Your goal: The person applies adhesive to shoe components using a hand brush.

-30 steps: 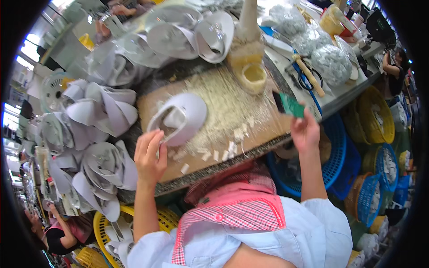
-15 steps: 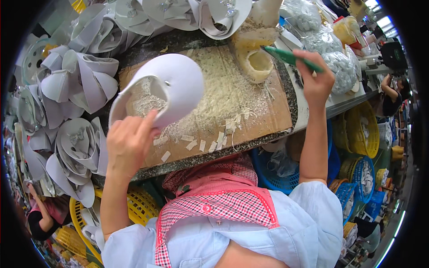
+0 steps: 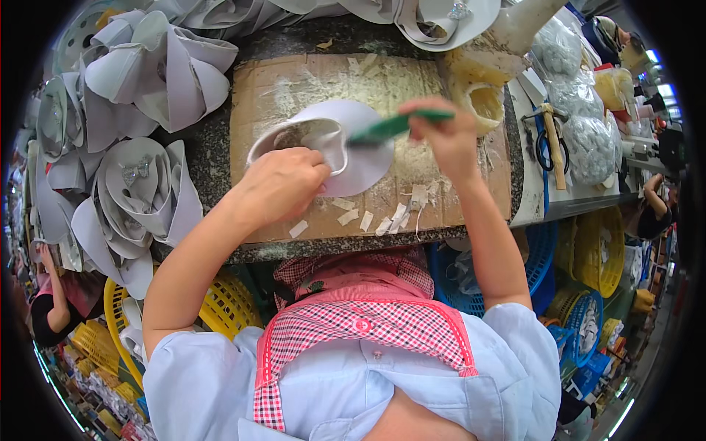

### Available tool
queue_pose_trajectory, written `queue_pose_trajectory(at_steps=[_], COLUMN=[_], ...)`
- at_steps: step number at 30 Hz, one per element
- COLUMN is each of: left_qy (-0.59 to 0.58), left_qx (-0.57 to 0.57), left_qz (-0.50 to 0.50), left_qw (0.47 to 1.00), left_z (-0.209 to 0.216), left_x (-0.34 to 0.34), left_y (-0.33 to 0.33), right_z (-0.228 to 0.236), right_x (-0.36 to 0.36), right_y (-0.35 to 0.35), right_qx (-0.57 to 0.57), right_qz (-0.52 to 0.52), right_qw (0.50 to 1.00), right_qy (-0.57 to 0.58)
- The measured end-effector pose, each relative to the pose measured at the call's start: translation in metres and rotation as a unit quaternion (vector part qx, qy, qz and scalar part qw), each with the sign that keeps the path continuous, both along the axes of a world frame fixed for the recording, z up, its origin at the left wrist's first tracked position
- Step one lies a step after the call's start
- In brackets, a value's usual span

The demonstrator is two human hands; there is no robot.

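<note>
A white shoe upper [image 3: 360,162] lies low over a cardboard sheet [image 3: 412,81], its opening turned toward the left. My left hand [image 3: 287,184] is closed on its near rim, fingertips at the opening's edge. In my right hand [image 3: 450,136] is a green-handled brush [image 3: 401,125], slightly blurred. The brush's dark tip points left and meets the upper beside the opening; whether it touches I cannot tell. Behind the right hand stands a glue-crusted pot [image 3: 487,106] with a round mouth.
Stacked white uppers [image 3: 147,184] with glittering bows crowd the left side. Small pale strips [image 3: 397,219] are scattered along the cardboard's near edge. On the right are a wooden-handled hammer [image 3: 553,147], clear plastic bags [image 3: 588,147] and a blue basket [image 3: 540,253] below the table edge.
My left hand has brought the upper lower and to the right, over the cardboard. The brush has swung left from beside the pot to the upper. The view has shifted somewhat.
</note>
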State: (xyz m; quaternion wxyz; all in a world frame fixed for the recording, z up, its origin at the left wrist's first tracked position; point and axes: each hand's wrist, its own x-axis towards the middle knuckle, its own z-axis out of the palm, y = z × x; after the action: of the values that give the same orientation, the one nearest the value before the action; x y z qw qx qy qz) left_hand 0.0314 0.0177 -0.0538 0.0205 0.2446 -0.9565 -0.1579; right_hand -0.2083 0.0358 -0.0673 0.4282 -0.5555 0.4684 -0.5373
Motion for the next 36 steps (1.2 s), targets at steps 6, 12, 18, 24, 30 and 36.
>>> queue_pose_trajectory(at_steps=[6,12,18,24,30,36], left_qy=[-0.006,-0.057,-0.059,0.150,0.278,0.295], left_qx=[0.020,-0.002,0.072,0.244,0.203,0.469], left_qz=[0.009,-0.013,-0.041,0.214,0.318,0.299], left_qw=[1.000,0.998,0.995,0.934,0.883,0.777], left_z=[-0.003,0.011,0.022,0.047,0.009,0.007], left_x=[0.002,-0.008,-0.008,-0.017,-0.012,-0.037], left_y=[-0.003,-0.004,-0.014,-0.010,0.007,0.006], right_z=[0.002,-0.001,0.020,0.034,0.039,0.050], right_x=[-0.013,-0.015,-0.047,-0.106,-0.114,-0.132], right_y=[-0.004,-0.030,0.015,0.020,0.012,0.025], right_qx=[-0.030,-0.044,-0.054,-0.149,-0.256,-0.168], right_qz=[0.156,0.135,0.057,-0.215,-0.176,-0.148], right_qw=[0.982,0.985,0.996,0.940,0.902,0.968], right_qy=[0.098,0.102,-0.035,0.220,0.300,0.113])
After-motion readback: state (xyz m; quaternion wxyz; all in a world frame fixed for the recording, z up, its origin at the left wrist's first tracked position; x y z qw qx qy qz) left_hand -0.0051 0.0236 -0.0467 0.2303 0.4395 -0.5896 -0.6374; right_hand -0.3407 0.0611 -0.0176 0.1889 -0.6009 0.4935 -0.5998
